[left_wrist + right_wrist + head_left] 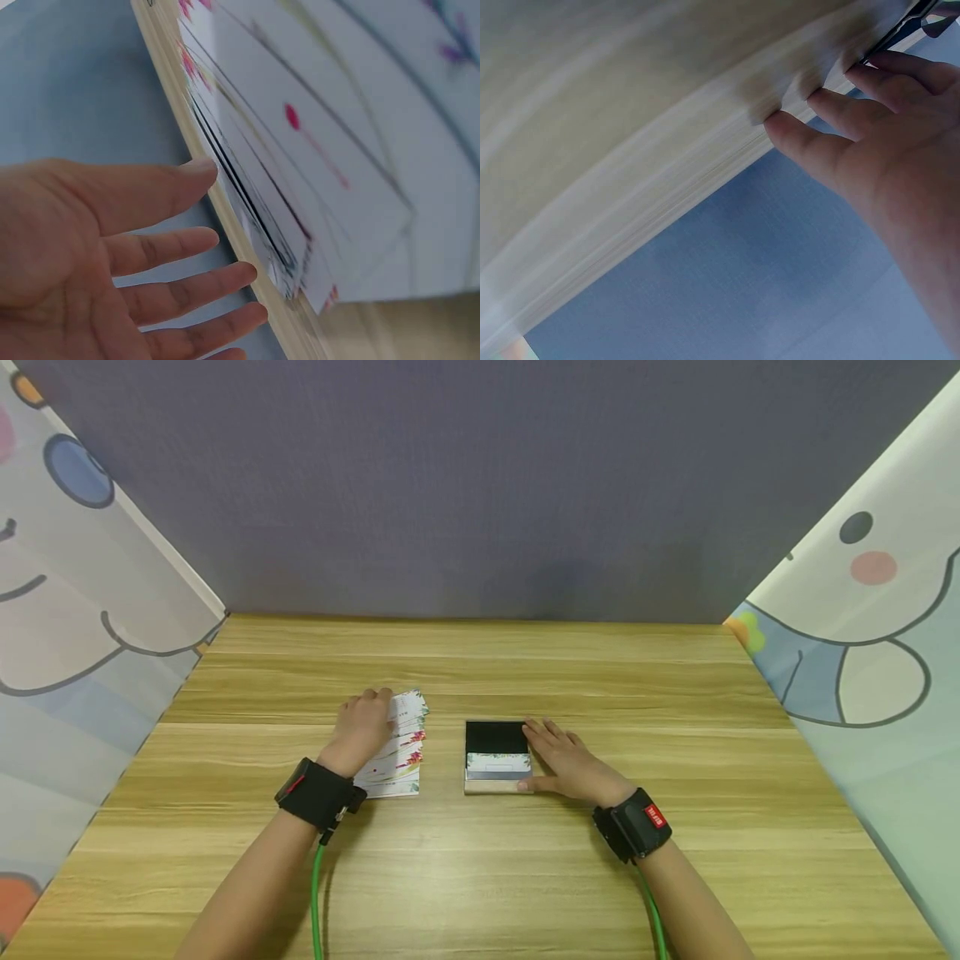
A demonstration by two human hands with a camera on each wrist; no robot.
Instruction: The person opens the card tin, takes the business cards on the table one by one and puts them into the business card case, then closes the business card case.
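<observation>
White cards [393,760] with printed flowers lie fanned in an overlapping column on the table. My left hand [363,731] is at their left side, fingers extended and slightly bent. In the left wrist view its thumb [196,174] reaches the card edges; nothing is gripped. To the right lies an opened business card case [497,739] with a black inside and a pale front edge. A flowered white card [498,763] sits in its lower part. My right hand [570,767] lies spread at the case's right side, fingertips by the upper corner, thumb touching the lower edge.
The wood-grain table [465,877] reaches back to a grey-blue panel [480,493]. Cartoon-printed panels [862,610] flank both sides. Each wrist wears a black strap with a green cable [317,902] running toward the near edge.
</observation>
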